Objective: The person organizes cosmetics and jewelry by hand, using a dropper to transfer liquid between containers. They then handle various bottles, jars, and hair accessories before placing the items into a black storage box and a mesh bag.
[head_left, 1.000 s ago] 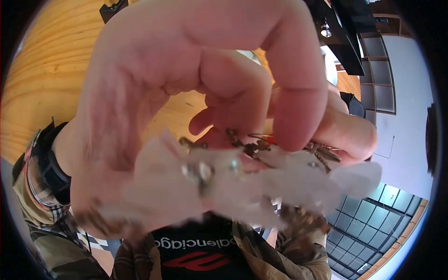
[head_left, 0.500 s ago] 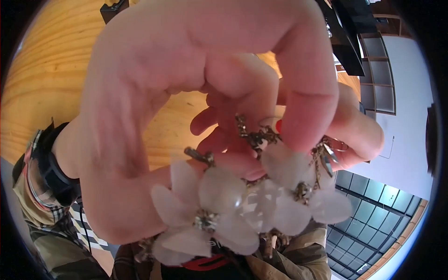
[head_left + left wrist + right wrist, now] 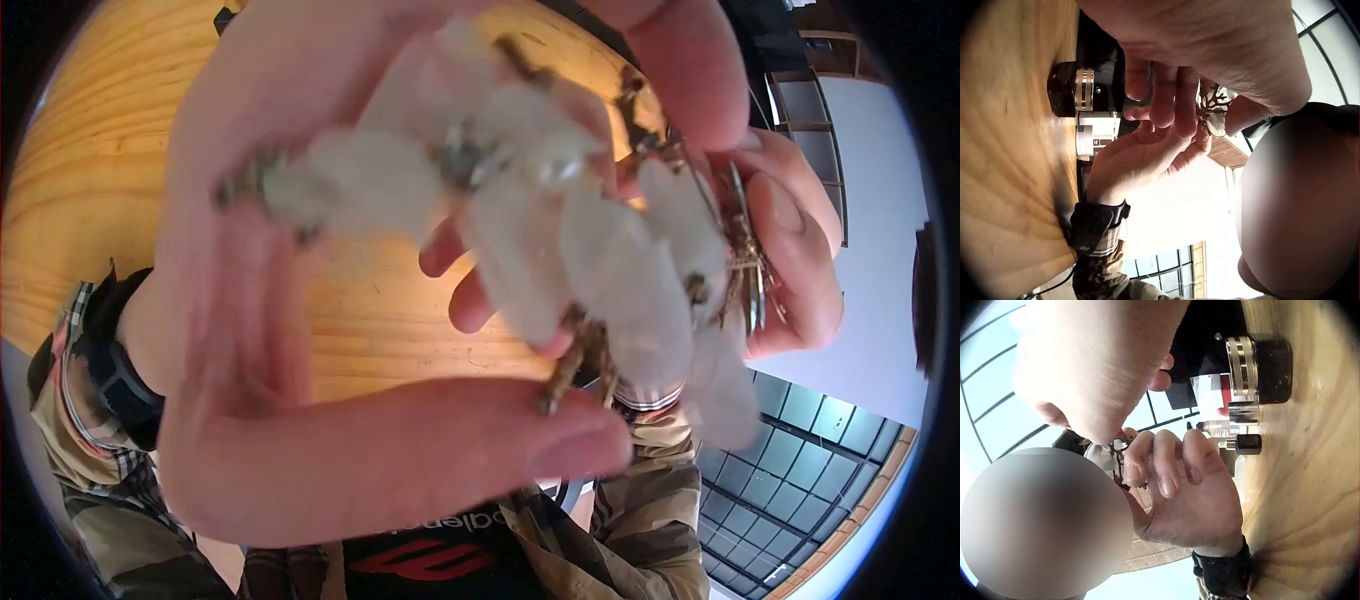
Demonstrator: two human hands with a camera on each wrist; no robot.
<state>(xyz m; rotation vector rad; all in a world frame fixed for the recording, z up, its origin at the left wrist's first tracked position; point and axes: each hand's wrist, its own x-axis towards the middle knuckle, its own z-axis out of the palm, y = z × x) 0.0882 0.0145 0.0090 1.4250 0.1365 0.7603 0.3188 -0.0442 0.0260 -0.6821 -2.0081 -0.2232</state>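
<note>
An ornament of translucent white flowers (image 3: pixel 630 270) with bronze-coloured twigs and pearls is held up close to the head camera. My left hand (image 3: pixel 230 330) curls around it from the left. Its thumb lies under a twig and its index fingertip is by the ornament's right end. My right hand (image 3: pixel 800 250) pinches the thin metal pieces at that end. In the left wrist view, the dark branching metalwork (image 3: pixel 1213 97) shows between left thumb and fingers. From the right wrist, the far left hand (image 3: pixel 1200 500) shows curled fingers, with most of the ornament hidden behind the near hand.
Below the hands lies a wooden tabletop (image 3: pixel 90 190). A black jar with gold bands (image 3: pixel 1244 365) stands on it, beside a silver-banded container (image 3: pixel 1244 412) and a small dark-capped bottle (image 3: pixel 1247 444). Wall shelves (image 3: pixel 818 140) are at the far right.
The ornament has risen in the head view and turned, so its flowers now spread across the middle. My left thumb has straightened along the bottom; the right fingers have shifted slightly right.
</note>
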